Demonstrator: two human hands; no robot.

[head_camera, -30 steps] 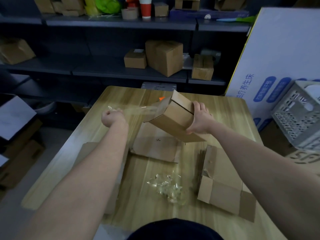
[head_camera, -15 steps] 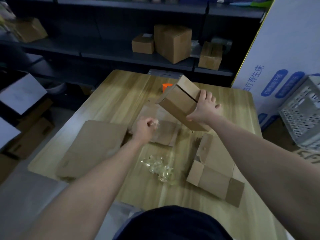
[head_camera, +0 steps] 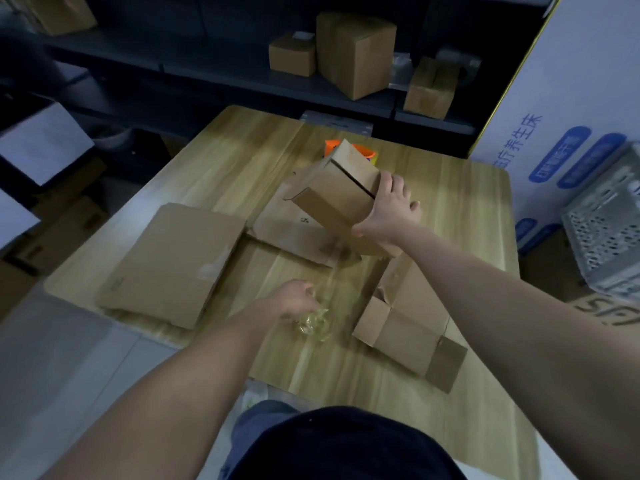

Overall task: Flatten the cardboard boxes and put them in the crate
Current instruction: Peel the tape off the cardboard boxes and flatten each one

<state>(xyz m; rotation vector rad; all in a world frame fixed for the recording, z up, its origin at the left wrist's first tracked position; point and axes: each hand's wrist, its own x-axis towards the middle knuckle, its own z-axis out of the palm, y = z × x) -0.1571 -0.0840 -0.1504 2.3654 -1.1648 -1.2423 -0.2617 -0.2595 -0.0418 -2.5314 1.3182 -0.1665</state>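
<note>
A small unflattened cardboard box (head_camera: 341,192) is tilted above the middle of the wooden table (head_camera: 221,161); my right hand (head_camera: 389,211) grips its right end. My left hand (head_camera: 296,301) is low over the table near me, its curled fingers on a wad of clear peeled tape (head_camera: 317,323). Three flattened boxes lie on the table: a large one at the left (head_camera: 173,265), one under the held box (head_camera: 291,230), and one at the right (head_camera: 408,327). The grey perforated crate (head_camera: 606,230) stands off the table to the right.
An orange object (head_camera: 367,153) sits behind the held box. Dark shelves (head_camera: 242,77) with several closed boxes run along the back. A big white printed carton (head_camera: 571,109) leans at the right, behind the crate. More cardboard lies on the floor at left.
My left hand pulled a strip of clear tape off the box and brought it down to the tape wad near me. The right hand kept hold of the tilted box.
</note>
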